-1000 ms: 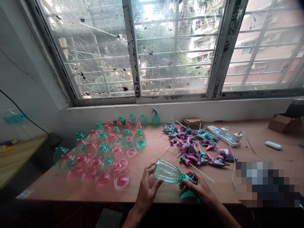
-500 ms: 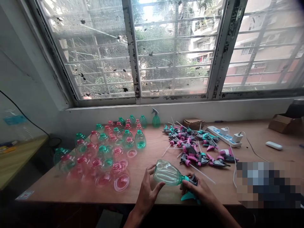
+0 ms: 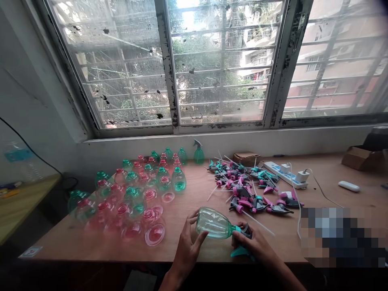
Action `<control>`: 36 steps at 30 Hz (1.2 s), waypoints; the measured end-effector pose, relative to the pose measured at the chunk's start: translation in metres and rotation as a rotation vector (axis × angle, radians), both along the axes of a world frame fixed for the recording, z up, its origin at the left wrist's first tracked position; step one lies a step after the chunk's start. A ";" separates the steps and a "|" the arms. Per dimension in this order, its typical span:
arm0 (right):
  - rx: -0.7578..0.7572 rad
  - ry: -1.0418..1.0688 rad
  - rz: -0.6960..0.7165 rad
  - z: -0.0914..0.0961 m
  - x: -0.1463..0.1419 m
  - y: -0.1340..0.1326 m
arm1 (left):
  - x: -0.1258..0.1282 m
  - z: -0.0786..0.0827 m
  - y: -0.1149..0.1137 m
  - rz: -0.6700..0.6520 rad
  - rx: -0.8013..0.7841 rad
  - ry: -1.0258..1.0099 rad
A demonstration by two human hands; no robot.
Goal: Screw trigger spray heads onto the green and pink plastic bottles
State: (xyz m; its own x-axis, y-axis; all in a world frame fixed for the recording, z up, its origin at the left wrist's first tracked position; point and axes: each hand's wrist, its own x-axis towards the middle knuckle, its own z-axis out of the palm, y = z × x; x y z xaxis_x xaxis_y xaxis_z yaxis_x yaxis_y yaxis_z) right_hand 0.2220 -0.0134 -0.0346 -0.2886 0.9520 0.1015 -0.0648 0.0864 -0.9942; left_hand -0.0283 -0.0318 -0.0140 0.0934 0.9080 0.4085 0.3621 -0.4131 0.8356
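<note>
A clear green spray bottle [image 3: 214,223] lies sideways between my hands over the table's front edge, its base to the left and its neck to the right. My left hand [image 3: 191,238] is closed round the base end, thumb in front. At the neck, my right hand [image 3: 251,240] grips a teal and dark grey trigger sprayer head [image 3: 241,251], which meets the bottle's mouth. My right fingers partly hide the collar. Beyond my hands lies a heap of loose pink, teal and grey sprayer heads [image 3: 242,186] with white tubes.
Several pink and green bottles [image 3: 131,194] without heads stand at the left of the table [image 3: 194,198]. One green bottle with a sprayer [image 3: 199,153] stands by the wall. A power strip [image 3: 286,176], cables, cardboard boxes [image 3: 362,157] and a white device [image 3: 349,186] are at the right.
The bottle and both hands stay almost in place, with the bottle's body a few pixels lower in view. Both hands keep their hold.
</note>
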 end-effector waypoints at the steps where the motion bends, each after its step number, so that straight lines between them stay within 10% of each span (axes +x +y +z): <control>1: -0.004 0.018 -0.008 -0.001 0.000 0.001 | 0.000 0.000 0.001 0.006 0.009 0.000; 36: 0.018 0.056 -0.020 0.001 -0.003 0.001 | -0.001 0.002 0.000 0.088 0.084 0.113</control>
State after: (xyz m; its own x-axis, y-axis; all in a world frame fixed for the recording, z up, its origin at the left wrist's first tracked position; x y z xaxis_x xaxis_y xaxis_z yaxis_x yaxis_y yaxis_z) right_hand 0.2191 -0.0122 -0.0334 -0.2634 0.9553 0.1340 -0.1185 0.1058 -0.9873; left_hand -0.0293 -0.0320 -0.0123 0.0650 0.8776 0.4750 0.4894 -0.4428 0.7513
